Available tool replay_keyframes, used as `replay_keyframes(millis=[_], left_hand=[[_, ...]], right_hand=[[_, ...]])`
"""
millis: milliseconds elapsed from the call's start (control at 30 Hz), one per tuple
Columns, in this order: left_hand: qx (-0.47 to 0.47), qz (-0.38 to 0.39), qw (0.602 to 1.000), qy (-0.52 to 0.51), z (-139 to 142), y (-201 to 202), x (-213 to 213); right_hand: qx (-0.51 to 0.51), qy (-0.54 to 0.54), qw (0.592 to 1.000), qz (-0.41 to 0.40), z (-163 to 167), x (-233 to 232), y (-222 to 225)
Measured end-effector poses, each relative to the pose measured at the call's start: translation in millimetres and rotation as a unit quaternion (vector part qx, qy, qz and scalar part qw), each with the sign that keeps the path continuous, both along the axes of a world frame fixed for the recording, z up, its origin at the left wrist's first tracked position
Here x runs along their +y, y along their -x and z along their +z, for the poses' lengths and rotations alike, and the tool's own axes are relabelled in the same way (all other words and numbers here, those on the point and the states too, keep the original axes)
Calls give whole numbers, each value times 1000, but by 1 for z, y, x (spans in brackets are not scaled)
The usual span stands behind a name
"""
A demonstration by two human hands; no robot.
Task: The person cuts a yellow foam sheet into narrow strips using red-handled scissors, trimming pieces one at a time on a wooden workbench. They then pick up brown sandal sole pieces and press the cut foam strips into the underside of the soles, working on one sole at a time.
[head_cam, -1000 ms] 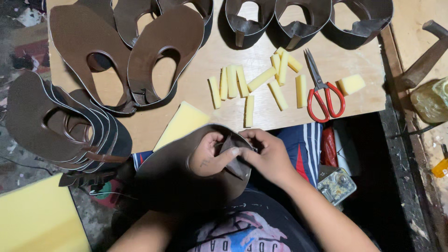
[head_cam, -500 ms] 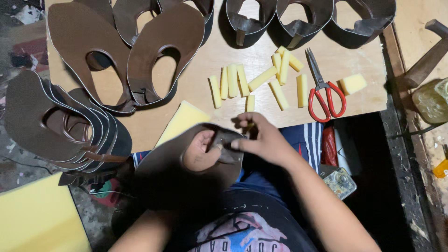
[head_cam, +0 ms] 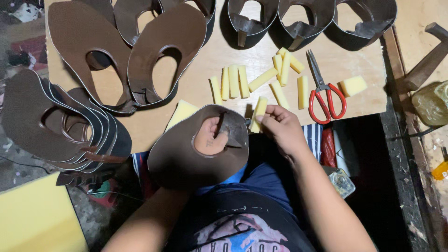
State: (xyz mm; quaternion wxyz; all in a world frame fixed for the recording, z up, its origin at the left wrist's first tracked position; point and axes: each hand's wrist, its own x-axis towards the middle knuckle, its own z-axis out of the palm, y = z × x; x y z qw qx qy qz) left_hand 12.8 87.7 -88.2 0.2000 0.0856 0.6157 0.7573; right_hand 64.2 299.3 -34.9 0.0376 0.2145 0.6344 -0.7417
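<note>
Brown leather everywhere, basically. From the head view, my left hand [head_cam: 211, 136] is pushed up through the opening of a brown leather shoe upper [head_cam: 186, 158] that sits over my lap, so you mostly see my palm and fingers poking through the hole, and my left grip is closed on the little flap at the edge of that opening. My right hand [head_cam: 280, 128] is just to the right of it, grip pinched narrow around one yellow foam strip [head_cam: 258, 114], holding it right at the near edge of the tabletop [head_cam: 200, 70], just beside the upper's flap.

On the plywood tabletop behind that there's a loose bunch of more yellow foam strips [head_cam: 254, 79], some lined up side by side and some lying crooked. Red-handled scissors [head_cam: 324, 91] lie just right of them, blades pointing away from me, and a small foam block [head_cam: 353, 86] sits just beside the handles. A bigger yellow foam piece [head_cam: 181, 113] peeks out from under the upper I'm holding.

Flat brown uppers [head_cam: 126, 60] overlap at the top left, a fanned stack of them [head_cam: 60, 126] hangs off the left side, and a few folded ones [head_cam: 298, 21] stand along the far edge. Big yellow foam sheet [head_cam: 39, 217] is down at bottom left, and a hammer [head_cam: 427, 58] lies off to the right.
</note>
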Motion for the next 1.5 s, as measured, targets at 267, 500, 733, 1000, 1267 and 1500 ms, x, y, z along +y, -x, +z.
replay_keyframes(millis=[267,500,733,1000,1267,1500], left_hand=[[-49,-4,999,3,13,2,21],[-7,14,996,83,2,5,28],[-43,-12,997,-60,4,4,25],[-67,41,996,47,3,8,31],[-10,72,994,84,9,8,32],[6,80,997,7,10,10,41]], right_hand=[[41,-42,997,46,8,-13,-11],[66,-301,945,110,16,-33,-15],[112,-427,890,112,35,-38,-5],[106,-190,976,28,13,-37,0],[55,-352,933,41,15,-42,-1],[55,-492,862,107,17,-49,3]])
